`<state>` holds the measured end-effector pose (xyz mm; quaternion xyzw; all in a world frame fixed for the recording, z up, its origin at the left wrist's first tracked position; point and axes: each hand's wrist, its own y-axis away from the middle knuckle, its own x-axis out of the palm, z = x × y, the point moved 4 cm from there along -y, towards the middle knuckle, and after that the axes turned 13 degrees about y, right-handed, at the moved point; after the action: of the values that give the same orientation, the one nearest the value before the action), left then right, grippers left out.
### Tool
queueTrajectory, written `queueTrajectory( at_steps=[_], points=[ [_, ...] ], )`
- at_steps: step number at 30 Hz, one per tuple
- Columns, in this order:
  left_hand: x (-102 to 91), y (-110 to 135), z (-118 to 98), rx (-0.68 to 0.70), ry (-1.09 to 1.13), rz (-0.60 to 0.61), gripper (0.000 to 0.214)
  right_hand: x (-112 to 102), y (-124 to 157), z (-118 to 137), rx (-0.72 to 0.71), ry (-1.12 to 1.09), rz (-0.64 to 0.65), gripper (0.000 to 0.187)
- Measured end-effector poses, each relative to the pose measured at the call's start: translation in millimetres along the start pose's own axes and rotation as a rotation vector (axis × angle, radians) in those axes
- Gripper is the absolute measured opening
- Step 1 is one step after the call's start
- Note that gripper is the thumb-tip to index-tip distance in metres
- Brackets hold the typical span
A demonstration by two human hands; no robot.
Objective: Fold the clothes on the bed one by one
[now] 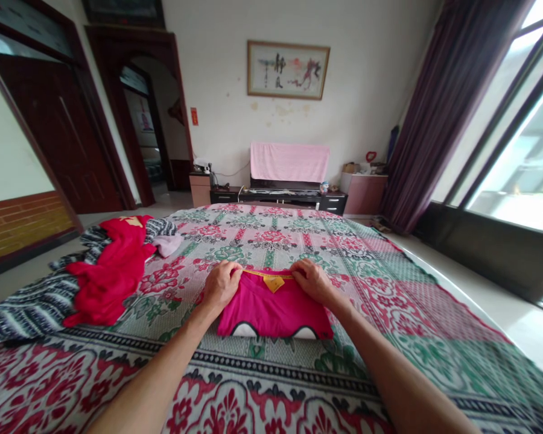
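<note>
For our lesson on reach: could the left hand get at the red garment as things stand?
Probably yes: only patterned cloth shows between the left hand and the red garment, though that hand must first release the pink garment.

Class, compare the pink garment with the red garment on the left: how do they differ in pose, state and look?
The pink garment lies flat in a neat rectangle; the red garment is crumpled.
Both the left hand and right hand grip the pink garment's far edge; neither touches the red garment.
The pink garment shows a yellow tag; no such tag shows on the red garment.
Both lie on the patterned cloth.
</note>
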<state>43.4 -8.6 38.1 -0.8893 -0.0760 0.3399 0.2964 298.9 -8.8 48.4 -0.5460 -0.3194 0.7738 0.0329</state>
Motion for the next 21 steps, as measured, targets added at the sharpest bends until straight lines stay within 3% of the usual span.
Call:
queueTrajectory(
  at_steps=[8,13,16,21],
  points=[
    [7.0,5,5,0.003,0.014,0.042,0.019,20,6,-14,0.053,0.008,0.036,0.016],
    [0.0,1,-16,0.181,0.045,-0.01,0.022,16,5,-13,0.059,0.029,-0.009,0.016],
    [4.5,3,-30,0.272,0.091,0.106,0.019,5,1,-1,0.003,0.03,-0.038,0.018],
    [14.2,11,-41,0.296,0.109,0.331,0.02,-9,-1,32,-0.202,-0.09,0.021,0.032]
  ],
)
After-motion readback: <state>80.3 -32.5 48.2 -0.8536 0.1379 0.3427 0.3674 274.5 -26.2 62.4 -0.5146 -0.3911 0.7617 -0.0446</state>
